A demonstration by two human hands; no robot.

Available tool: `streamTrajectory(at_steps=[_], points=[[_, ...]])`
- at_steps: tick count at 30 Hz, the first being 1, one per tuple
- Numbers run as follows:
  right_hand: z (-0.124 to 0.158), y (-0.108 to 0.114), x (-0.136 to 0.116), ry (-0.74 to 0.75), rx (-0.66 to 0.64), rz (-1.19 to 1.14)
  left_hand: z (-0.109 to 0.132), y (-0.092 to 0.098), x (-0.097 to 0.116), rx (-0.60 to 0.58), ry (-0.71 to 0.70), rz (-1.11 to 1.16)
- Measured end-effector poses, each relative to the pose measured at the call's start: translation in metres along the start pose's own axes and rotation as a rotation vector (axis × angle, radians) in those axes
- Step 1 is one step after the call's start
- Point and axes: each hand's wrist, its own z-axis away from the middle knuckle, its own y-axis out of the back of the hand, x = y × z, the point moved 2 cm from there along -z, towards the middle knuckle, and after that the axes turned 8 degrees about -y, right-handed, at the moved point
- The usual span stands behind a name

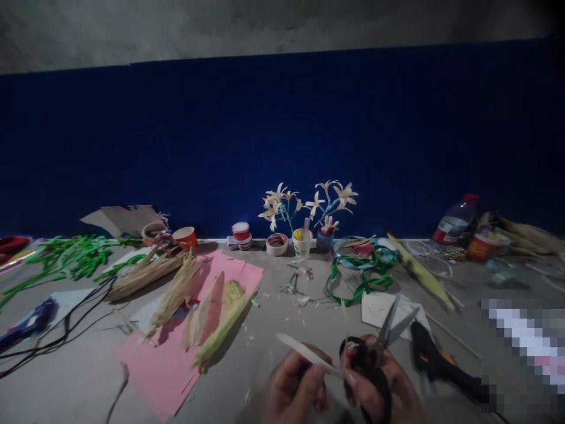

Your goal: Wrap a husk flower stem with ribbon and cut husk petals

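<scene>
Trimming a husk strip, seen from the head camera. To the right of the pink sheet point(163, 371), low over the grey surface point(273, 306), the left hand point(293, 383) holds a pale husk strip point(304, 351). Its fingers point(318, 372) are pinched narrow on the strip's near end, and the far tip points back toward the sheet. Just right of it, the right hand point(388, 386) grips black-handled scissors point(384, 338). Its fingers are curled through the loops, and the blades stand apart, aimed up and away from the sheet. I judge the step in hand to be a cut not yet made, since the strip lies beside the blades and not between them. The next move calls for feeding the strip into the open blades while the pinch keeps it flat. Both hands are knuckles-up and close together. A black glue gun point(435, 362) lies further right of the sheet.
</scene>
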Motion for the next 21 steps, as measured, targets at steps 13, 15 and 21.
streamTrajectory(at_steps=[13, 15, 21], points=[[-0.037, 0.059, 0.021, 0.058, 0.321, 0.584, -0.012, -0.001, 0.016, -0.036, -0.056, 0.039], [-0.035, 0.058, 0.019, 0.057, 0.278, 0.565, -0.012, 0.0, 0.015, -0.04, -0.016, 0.034], [-0.021, 0.039, 0.016, -0.071, 0.101, 0.347, -0.013, 0.001, 0.013, -0.089, -0.012, 0.022]])
